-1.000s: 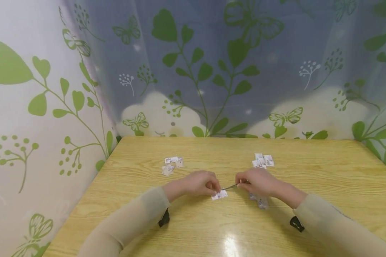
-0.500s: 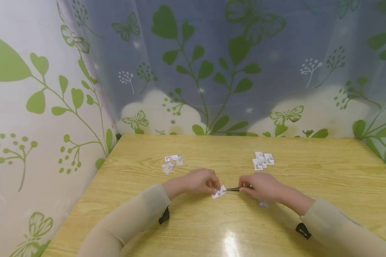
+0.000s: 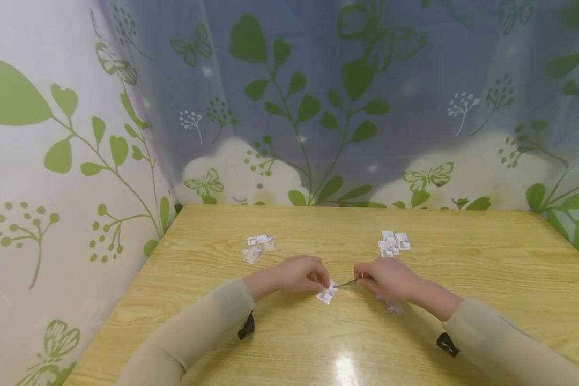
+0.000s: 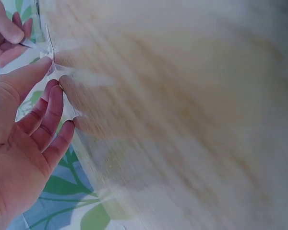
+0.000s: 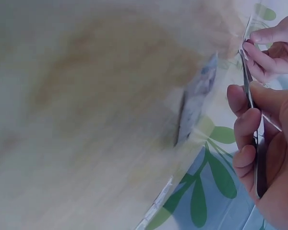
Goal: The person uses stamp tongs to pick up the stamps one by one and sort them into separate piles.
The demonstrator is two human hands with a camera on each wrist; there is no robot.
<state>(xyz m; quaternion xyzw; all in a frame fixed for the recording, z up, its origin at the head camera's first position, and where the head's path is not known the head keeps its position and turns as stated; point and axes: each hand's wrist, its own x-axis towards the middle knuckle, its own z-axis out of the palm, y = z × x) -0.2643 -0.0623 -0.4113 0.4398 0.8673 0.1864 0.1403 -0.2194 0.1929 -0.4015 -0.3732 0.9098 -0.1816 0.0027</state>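
On the wooden table [image 3: 280,343], my left hand [image 3: 300,273] pinches the edge of a small white printed packet [image 3: 326,295] with thumb and fingertips. A clear film edge of it shows at the fingertips in the left wrist view. My right hand [image 3: 390,279] grips a pair of metal tweezers [image 5: 260,165], whose tips touch the packet's upper right corner in the head view. Another small printed packet [image 3: 394,307] lies on the table below my right hand, partly covered by it. Whether the tweezer tips hold the packet's edge I cannot tell.
Several small white cards or packets [image 3: 252,254] lie at the back left of the table. A second overlapping group of them [image 3: 402,241] lies at the back right. Behind the table hangs a leaf-patterned curtain [image 3: 289,161], with another curtain panel [image 3: 77,214] at the left.
The packet at my left fingertips has turned and now hangs lower toward me. My right hand with the tweezers shifted right, then back slightly left. My left hand stays nearly still.
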